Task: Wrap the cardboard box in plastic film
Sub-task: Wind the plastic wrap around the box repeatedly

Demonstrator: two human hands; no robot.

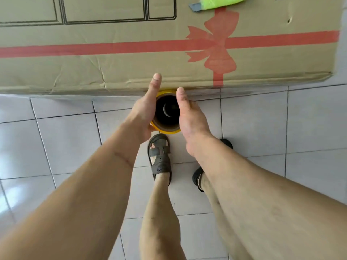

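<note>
A large cardboard box (131,72) printed with a red ribbon and bow fills the top of the view. Its near side looks glossy with stretched plastic film (234,91). A roll of film (167,111), seen end-on with a yellow rim and a dark hollow core, stands upright against the box's near edge. My left hand (145,111) holds the roll's left side, its thumb reaching up to the box edge. My right hand (187,117) holds the right side, thumb lying along the rim. The fingers of both hands are hidden behind the roll.
A utility knife (219,3) with a bright green handle lies on top of the box at the far right. Below is a white tiled floor (65,143). My feet in dark sandals (159,156) stand close to the box, just under the roll.
</note>
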